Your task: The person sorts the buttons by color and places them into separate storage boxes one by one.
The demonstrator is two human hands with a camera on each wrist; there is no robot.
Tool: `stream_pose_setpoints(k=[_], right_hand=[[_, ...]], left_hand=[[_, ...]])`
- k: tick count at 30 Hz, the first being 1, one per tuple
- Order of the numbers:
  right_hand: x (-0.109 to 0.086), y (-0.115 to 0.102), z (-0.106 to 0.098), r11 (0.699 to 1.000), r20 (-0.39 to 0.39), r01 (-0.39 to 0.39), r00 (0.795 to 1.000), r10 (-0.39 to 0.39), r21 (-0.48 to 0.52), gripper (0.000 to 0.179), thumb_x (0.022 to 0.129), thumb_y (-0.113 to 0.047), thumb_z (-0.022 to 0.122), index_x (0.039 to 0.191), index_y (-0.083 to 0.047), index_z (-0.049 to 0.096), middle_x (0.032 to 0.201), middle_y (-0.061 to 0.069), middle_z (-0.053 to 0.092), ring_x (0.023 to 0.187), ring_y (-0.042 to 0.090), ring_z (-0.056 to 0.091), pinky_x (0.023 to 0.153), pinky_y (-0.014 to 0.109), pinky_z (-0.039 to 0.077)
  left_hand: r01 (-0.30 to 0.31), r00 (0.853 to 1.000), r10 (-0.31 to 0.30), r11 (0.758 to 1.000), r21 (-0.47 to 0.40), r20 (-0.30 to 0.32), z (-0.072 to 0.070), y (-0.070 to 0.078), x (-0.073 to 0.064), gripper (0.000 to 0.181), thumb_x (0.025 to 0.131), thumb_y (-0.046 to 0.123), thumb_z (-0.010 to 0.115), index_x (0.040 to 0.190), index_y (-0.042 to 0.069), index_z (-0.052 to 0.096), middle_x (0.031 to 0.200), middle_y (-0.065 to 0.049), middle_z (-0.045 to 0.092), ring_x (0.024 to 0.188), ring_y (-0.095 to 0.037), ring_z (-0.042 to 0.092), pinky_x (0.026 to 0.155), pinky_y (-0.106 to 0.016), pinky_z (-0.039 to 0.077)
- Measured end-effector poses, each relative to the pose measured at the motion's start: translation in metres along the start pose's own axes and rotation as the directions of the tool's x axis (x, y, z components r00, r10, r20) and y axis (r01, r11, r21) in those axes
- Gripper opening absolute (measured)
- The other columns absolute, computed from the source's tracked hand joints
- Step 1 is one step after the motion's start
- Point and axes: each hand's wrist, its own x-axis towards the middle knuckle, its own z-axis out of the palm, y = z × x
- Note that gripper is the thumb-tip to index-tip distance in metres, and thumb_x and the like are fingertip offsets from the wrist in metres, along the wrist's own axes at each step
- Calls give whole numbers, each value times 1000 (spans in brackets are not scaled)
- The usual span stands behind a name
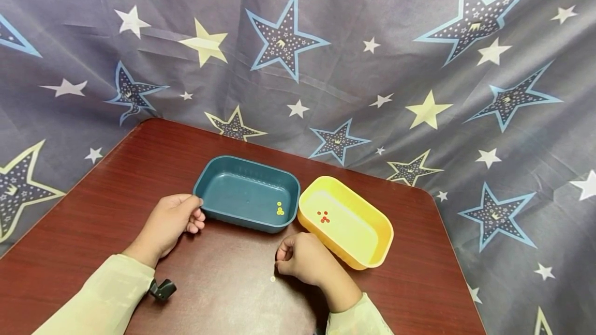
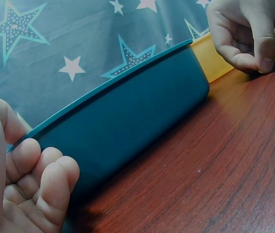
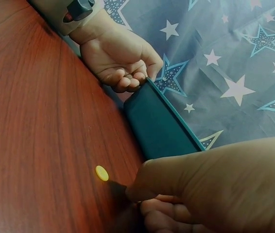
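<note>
My left hand (image 1: 174,223) pinches the near-left rim of a teal tray (image 1: 247,219) between thumb and forefinger, its other fingers curled below the rim. Several small yellow buttons (image 1: 280,211) lie in the tray's right end. My right hand (image 1: 304,258) is low over the table in front of the trays, fingers curled and thumb drawn in against them. Whether anything is between its fingertips is hidden. Just beside those fingertips, a single yellow button (image 3: 101,173) lies on the table. The yellow tray (image 1: 383,244), behind the right hand, has several red buttons (image 1: 324,218) in it.
Both trays stand side by side on a reddish-brown wooden table (image 1: 223,283), almost touching at their neighbouring ends. A grey curtain (image 1: 344,25) with stars hangs behind the table and along its sides. A black strap piece (image 1: 163,289) sticks out from the left wrist.
</note>
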Motion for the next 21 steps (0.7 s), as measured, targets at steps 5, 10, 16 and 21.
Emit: stream_pose_setpoints(k=[5,10,16,21], right_hand=[[0,-1,-1,1000,3,0,1000,0,12,16,76,-13,80,74,-26,71,64,-21,62,63,-6,56,64,15,50],[-1,-1,-5,999,20,-20,1000,19,51,12,79,-11,81,83,-20,76,69,-17,66,64,-6,59,66,16,53],[-1,-1,-7,999,50,-27,998,25,23,12,79,-14,82,79,-23,73,69,-17,65,65,-4,58,66,17,52],[-1,1,-8,998,61,-60,996,60,2,17,80,-20,83,74,-28,70,67,-18,63,65,-1,56,66,18,49]], left_hand=[[-3,1000,3,1000,1,-1,0,2,-1,28,102,16,56,92,-8,65,72,-4,68,62,-14,69,57,-30,63],[-4,1000,4,1000,7,-3,0,2,-1,28,102,16,56,92,-8,65,72,-3,68,62,-14,69,57,-30,63],[-5,1000,5,1000,4,-3,0,2,-1,27,102,15,56,90,-7,66,72,-3,68,62,-13,69,57,-30,63],[-4,1000,4,1000,-2,1,0,1,0,27,102,16,56,90,-6,66,72,-4,68,62,-14,69,56,-30,63]])
